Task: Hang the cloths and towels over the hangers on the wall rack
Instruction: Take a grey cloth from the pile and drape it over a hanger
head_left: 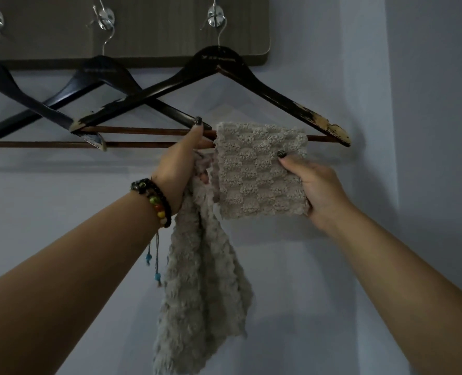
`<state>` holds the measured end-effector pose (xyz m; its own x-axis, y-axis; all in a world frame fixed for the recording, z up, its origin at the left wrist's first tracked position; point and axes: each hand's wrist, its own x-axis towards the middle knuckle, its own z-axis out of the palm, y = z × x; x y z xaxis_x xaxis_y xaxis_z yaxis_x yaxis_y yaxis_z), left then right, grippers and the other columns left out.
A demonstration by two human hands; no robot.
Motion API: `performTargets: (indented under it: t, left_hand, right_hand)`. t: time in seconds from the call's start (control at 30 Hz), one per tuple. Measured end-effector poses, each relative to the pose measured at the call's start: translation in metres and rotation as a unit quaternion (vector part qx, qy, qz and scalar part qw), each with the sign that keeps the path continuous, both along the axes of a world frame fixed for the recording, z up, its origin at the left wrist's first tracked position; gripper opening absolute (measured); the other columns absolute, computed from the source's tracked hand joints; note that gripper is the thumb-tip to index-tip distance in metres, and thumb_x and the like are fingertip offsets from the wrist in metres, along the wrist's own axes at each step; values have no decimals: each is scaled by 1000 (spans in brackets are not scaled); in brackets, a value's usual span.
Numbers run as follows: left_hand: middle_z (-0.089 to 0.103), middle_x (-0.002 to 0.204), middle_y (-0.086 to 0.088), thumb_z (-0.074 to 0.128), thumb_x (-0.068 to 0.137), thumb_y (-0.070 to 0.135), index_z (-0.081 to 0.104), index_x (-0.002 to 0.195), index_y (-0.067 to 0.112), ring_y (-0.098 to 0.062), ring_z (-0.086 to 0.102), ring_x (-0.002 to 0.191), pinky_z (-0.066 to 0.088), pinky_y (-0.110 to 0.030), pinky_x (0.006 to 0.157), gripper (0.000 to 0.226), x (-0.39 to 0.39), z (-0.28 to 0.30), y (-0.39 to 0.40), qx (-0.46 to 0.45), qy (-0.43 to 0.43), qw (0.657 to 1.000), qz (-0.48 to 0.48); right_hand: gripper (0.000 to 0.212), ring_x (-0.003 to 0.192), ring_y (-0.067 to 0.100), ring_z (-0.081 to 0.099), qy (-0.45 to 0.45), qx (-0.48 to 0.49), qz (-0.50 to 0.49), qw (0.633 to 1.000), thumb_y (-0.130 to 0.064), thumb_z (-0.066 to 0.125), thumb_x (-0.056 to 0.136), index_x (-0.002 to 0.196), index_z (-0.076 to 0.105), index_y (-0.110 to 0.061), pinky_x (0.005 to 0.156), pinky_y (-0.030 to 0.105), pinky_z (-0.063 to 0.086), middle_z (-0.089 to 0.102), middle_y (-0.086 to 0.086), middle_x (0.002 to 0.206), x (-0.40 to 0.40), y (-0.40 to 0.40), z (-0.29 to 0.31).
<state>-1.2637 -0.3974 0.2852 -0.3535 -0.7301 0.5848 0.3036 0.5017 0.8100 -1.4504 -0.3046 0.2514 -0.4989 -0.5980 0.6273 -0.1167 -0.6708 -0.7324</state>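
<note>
1. The cloth point(262, 169) is draped over the bar point(148, 130) of the right-most hanger point(216, 69). The front flap is pinched by the right hand point(316, 190), thumb on the face and fingers curled behind. The rest hangs bunched under the left hand point(179, 169), whose fingers are curled round it while one finger touches the bar.
2. Uneven drape: the bunched side looks longer and heavier, so on release the cloth may slide off the bar towards it.
3. The cloth sits near the bar's right end; a tug from the right hand could tilt the hanger on its hook point(216, 18).
4. The hangers overlap, and the middle hanger point(100, 69) crosses this one, so spreading the cloth leftwards may snag or swing it.
5. Left bunched, the cloth hangs twisted rather than flat.
</note>
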Motion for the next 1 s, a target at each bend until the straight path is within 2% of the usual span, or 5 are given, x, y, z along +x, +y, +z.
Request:
performTargets:
  t: [0.13,0.47,0.63,0.83,1.0]
  left_hand:
    - [71,98,-6,43,102,30,66,102,7,-13,56,58,43,-18,44,32,-15,6,2,4,56,998,11]
    - [75,88,-1,46,100,23,61,98,13,-7,48,41,45,-18,45,18,-25,-10,15,37,63,997,-1]
    - [72,76,-3,47,100,23,61,98,8,-10,54,43,49,-22,45,21,-21,-40,37,13,77,997,29]
    - [71,71,0,48,100,24,61,98,7,-12,60,51,52,-25,53,21,-10,-90,61,27,114,991,63]
    - [73,74,-3,47,100,21,61,101,7,-13,70,65,56,-23,60,19,7,-129,82,74,144,984,73]
  right_hand:
    - [34,82,37,69,-2,-12,-68,998,-31,73,82,94,71,0,77,55,56,71,24,97,-9,6,5]
    - [15,94,35,69,29,-9,-122,992,-23,70,84,99,69,-19,80,49,56,73,9,99,-43,24,-5]
    - [42,104,12,51,179,-79,-389,900,-27,72,77,113,51,-28,85,20,42,48,-3,118,-8,51,-59]
    - [36,96,3,59,245,33,-117,962,-49,68,72,103,54,-38,74,21,52,57,-18,103,65,67,-147]
    - [14,74,4,62,241,123,-13,963,-21,72,80,90,64,-28,57,15,46,65,-13,83,77,64,-185]
